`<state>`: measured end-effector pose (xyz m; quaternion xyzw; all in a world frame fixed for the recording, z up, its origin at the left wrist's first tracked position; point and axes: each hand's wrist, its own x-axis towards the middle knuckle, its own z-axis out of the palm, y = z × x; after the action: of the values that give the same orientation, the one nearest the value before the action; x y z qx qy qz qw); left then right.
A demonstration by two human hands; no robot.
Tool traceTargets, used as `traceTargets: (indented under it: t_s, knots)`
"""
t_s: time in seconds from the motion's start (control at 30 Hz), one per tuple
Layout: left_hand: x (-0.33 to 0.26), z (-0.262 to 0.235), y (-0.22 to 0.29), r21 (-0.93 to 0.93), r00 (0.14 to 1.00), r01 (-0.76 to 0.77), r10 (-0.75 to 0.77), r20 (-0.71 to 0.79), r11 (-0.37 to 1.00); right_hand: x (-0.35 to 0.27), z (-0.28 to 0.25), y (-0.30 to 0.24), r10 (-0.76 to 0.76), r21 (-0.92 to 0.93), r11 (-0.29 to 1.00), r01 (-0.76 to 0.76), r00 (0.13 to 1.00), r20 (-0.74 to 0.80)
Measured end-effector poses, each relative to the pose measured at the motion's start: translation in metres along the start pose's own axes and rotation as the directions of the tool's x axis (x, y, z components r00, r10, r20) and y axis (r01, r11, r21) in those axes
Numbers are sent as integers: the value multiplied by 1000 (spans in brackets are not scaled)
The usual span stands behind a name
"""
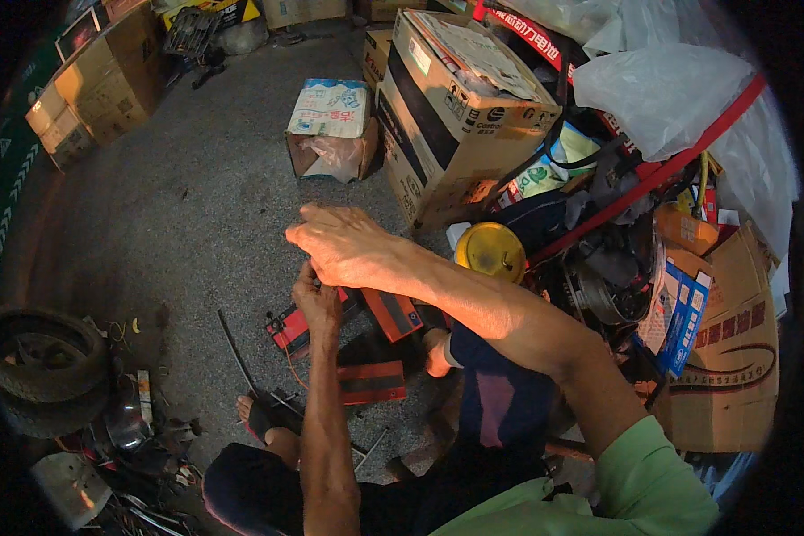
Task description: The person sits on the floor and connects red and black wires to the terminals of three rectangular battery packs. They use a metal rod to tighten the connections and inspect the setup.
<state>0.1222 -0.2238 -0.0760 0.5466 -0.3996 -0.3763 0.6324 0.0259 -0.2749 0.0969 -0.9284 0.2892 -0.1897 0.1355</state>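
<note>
My right hand (338,243) reaches across the middle with its fingers curled closed, just above and beyond my left hand (317,299). The left one has its fingers pinched together close beneath the right. Whatever they grip, if anything, is hidden by the fingers. Below them on the ground lie red box-shaped blocks: one red block (288,330) partly behind my left wrist, an orange-red block (391,313) to the right, and another red block (371,382) nearer my feet. A thin orange wire (295,368) runs down beside my left forearm.
A tall cardboard carton (456,116) and a small open carton (330,134) stand ahead. A yellow round lid (491,252) lies near my right forearm. Tyres (45,366) are stacked at left. A red bar (657,170) slants over clutter at right. A thin rod (235,350) lies near my foot.
</note>
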Motion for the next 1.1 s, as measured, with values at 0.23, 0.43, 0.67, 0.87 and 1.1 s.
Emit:
traceTargets:
  t_s: [0.23,0.43,0.67,0.87,1.1]
  knots:
    - [-3,-3,4,125,999,-17,22,-41,992,20,-15,-13,264,-168,961,-218,902,340]
    - [-15,-18,-31,272,998,31,-14,-65,962,6,-7,-2,11,-42,999,-2,977,213]
    - [-23,-24,-65,457,989,-13,79,-125,889,-4,-2,14,-85,36,996,83,995,53]
    - [-22,-15,-47,564,998,15,25,-63,826,-13,-5,20,-75,73,995,72,996,43]
    - [-20,-19,-54,715,969,-143,245,-41,685,-13,-25,18,47,113,992,-58,994,100]
